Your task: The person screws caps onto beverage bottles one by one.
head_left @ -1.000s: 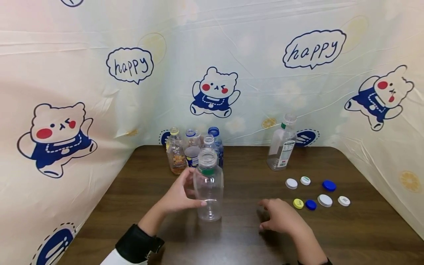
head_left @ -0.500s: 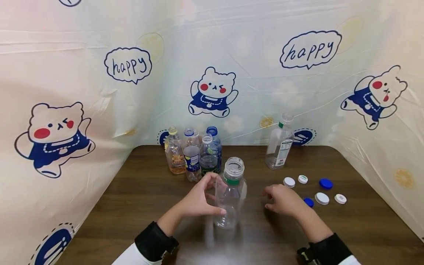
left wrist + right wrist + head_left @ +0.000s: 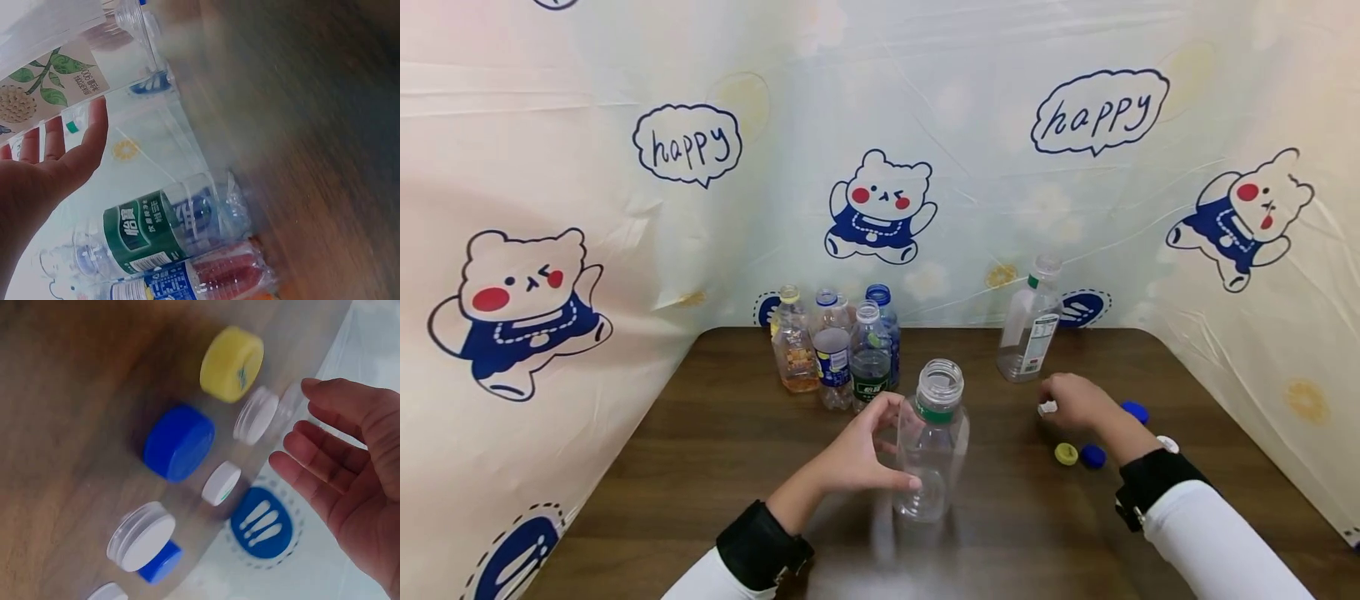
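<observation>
My left hand [image 3: 868, 462] holds a clear plastic bottle [image 3: 931, 467] upright, thumb on the near side and fingers round its left. The bottle has an uncapped mouth and a green band at its neck. In the left wrist view its pale label [image 3: 56, 81] shows leaves. My right hand [image 3: 1078, 404] is above the loose caps, fingertips beside a white cap [image 3: 1047, 407]. In the right wrist view, a gap shows between its thumb and bent fingers, with the white cap [image 3: 256, 415] just beyond. A yellow cap [image 3: 1066, 454] and blue cap [image 3: 1093, 457] lie nearer me.
Several uncapped bottles [image 3: 833, 358] stand grouped at the back left of the brown table [image 3: 700, 467]. Another clear bottle [image 3: 1028, 333] stands at the back right. A second blue cap [image 3: 1135, 412] and a white cap [image 3: 1167, 444] lie partly behind the right arm.
My left hand has carried the bottle rightward from in front of the grouped bottles. My right hand has moved forward and right, from bare table to the white cap.
</observation>
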Motion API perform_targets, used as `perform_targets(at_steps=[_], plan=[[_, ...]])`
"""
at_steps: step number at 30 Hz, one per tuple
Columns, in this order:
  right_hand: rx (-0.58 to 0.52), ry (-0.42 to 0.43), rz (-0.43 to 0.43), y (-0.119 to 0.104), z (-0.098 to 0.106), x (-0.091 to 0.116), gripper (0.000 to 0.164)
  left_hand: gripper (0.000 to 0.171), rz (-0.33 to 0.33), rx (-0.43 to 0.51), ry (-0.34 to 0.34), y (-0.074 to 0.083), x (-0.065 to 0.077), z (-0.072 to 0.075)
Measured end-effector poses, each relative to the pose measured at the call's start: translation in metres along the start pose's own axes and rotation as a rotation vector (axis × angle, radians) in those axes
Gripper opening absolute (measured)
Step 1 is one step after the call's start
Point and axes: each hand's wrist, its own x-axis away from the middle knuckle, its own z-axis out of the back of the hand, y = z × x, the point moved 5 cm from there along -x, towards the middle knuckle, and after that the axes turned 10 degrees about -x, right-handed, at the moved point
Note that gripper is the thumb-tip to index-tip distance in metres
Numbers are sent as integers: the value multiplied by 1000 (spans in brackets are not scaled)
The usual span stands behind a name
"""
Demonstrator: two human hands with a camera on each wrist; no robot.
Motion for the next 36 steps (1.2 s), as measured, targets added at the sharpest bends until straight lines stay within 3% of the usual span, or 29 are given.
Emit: perform_targets(at_steps=[8, 16, 24, 36], plan=[[-40, -33, -96, 27, 5, -15, 28, 72, -4, 1, -4, 1, -2, 0], [-145, -113, -145, 39, -15, -22, 21, 71, 8, 6, -18, 1, 0, -1], [-78, -65, -94, 38, -17, -19, 17, 71, 10, 8, -14, -1, -2, 0], [-100, -57, -80, 30, -10, -23, 13, 73, 3, 3, -8, -4, -6, 2]])
